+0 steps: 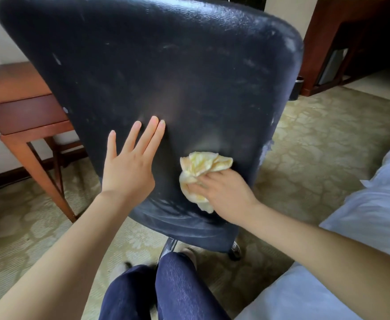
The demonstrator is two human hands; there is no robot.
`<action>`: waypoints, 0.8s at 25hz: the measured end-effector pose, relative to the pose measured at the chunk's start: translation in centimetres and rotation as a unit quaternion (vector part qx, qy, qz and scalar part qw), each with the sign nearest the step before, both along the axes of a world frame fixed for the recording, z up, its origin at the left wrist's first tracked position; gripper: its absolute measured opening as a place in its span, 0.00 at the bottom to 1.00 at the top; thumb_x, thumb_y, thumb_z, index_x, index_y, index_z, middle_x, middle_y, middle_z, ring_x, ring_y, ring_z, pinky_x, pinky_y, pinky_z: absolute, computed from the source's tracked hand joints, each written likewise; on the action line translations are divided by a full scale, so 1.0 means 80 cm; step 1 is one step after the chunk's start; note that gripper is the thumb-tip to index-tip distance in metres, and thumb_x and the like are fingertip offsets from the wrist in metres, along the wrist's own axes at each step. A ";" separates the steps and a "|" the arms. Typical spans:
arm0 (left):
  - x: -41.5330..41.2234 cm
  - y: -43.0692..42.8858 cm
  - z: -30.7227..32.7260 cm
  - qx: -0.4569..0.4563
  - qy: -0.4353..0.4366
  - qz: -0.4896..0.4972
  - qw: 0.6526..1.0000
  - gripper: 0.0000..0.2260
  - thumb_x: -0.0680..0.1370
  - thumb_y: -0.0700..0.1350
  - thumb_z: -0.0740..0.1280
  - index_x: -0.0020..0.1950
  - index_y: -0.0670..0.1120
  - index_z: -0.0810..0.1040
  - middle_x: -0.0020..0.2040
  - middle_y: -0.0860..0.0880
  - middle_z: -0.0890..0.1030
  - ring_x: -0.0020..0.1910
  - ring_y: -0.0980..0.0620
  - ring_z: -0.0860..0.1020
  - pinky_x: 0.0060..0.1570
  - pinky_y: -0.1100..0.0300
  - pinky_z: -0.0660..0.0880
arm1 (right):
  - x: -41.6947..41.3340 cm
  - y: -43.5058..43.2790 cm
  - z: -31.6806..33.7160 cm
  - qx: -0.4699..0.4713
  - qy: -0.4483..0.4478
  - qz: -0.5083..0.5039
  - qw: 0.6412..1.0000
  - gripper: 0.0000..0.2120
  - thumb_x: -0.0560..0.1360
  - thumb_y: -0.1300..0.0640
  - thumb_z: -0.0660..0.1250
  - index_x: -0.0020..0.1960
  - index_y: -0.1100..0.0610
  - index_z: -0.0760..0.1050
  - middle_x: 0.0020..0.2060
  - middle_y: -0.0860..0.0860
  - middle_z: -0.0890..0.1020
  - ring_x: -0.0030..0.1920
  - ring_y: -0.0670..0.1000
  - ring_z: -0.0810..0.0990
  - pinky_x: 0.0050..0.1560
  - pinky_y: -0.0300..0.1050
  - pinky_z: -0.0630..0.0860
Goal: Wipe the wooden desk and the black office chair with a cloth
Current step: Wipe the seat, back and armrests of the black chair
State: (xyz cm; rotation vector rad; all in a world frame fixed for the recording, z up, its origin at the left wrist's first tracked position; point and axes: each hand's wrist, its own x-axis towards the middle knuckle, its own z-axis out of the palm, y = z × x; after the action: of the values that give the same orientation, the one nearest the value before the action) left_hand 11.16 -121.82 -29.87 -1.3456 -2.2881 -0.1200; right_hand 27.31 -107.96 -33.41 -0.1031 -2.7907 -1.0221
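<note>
The setting is a hotel-style bedroom. White bedding [374,192] occupies the right edge of the frame, patterned beige carpet [316,135] covers the floor, and a wooden desk [20,88] stands at left, with dark wood cabinetry [342,31] at upper right.

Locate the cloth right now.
Head view, lower centre-right: the yellow cloth is gripped by the right hand against the black chair back, beside the left hand.

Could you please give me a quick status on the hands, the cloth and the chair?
Left hand flat on chair back. Right hand gripping yellow cloth, pressed low on that back. Nothing in the way.
</note>
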 end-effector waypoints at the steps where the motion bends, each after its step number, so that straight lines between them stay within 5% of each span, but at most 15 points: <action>1: 0.001 -0.001 0.002 -0.004 -0.002 0.002 1.000 0.41 0.76 0.38 0.58 0.73 0.53 0.28 0.78 0.55 0.39 0.77 0.49 0.43 0.72 0.40 0.43 | 0.007 0.000 -0.019 -0.002 -0.044 -0.013 0.999 0.26 0.73 0.51 0.66 0.70 0.47 0.67 0.67 0.45 0.72 0.68 0.49 0.69 0.70 0.46 0.61; 4: 0.001 -0.008 0.008 -0.010 -0.010 -0.006 1.000 0.40 0.77 0.42 0.59 0.74 0.54 0.30 0.78 0.55 0.39 0.77 0.49 0.45 0.72 0.39 0.44 | 0.040 0.007 -0.063 -0.052 -0.145 -0.051 0.987 0.27 0.77 0.56 0.61 0.75 0.53 0.58 0.73 0.50 0.63 0.73 0.54 0.58 0.74 0.49 0.48; 6: -0.002 -0.013 0.014 -0.015 0.003 -0.024 1.000 0.39 0.77 0.42 0.61 0.76 0.53 0.34 0.78 0.54 0.43 0.77 0.48 0.49 0.71 0.39 0.45 | 0.064 0.015 -0.059 -0.091 -0.140 -0.041 0.985 0.30 0.69 0.53 0.73 0.69 0.51 0.69 0.65 0.47 0.74 0.68 0.49 0.69 0.71 0.44 0.59; 8: -0.001 -0.016 0.019 0.001 0.018 -0.045 0.999 0.38 0.75 0.40 0.65 0.78 0.50 0.47 0.78 0.50 0.52 0.75 0.45 0.59 0.71 0.38 0.50 | 0.082 0.029 -0.044 -0.117 -0.072 0.002 0.991 0.30 0.51 0.50 0.81 0.53 0.47 0.82 0.49 0.42 0.83 0.52 0.43 0.81 0.58 0.38 0.74; 11: 0.008 -0.018 0.019 0.046 0.046 -0.106 0.992 0.31 0.70 0.34 0.67 0.72 0.42 0.67 0.73 0.42 0.66 0.63 0.41 0.75 0.66 0.39 0.63 | 0.095 0.046 -0.015 -0.098 0.004 0.025 0.995 0.29 0.52 0.50 0.81 0.52 0.46 0.82 0.46 0.41 0.84 0.48 0.44 0.82 0.56 0.39 0.74; 15: 0.020 -0.006 0.029 0.045 0.106 -0.182 0.977 0.27 0.71 0.38 0.56 0.72 0.43 0.67 0.74 0.44 0.65 0.69 0.43 0.69 0.67 0.43 0.63 | 0.081 0.056 0.056 -0.058 0.156 0.061 0.984 0.31 0.61 0.48 0.75 0.63 0.46 0.75 0.50 0.45 0.83 0.50 0.49 0.77 0.53 0.44 0.64; 20: 0.038 0.013 0.062 0.093 0.101 -0.195 0.971 0.30 0.72 0.40 0.58 0.76 0.45 0.59 0.78 0.46 0.55 0.76 0.46 0.55 0.71 0.41 0.56 | 0.064 0.046 0.140 0.006 0.269 0.071 0.960 0.26 0.66 0.48 0.72 0.64 0.45 0.75 0.53 0.46 0.82 0.50 0.52 0.78 0.52 0.45 0.65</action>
State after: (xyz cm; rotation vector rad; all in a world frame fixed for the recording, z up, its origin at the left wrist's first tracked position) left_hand 14.22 -120.75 -24.88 -1.6097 -1.7776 -0.3036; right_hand 32.43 -104.26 -22.17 -0.1518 -2.2612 -0.8255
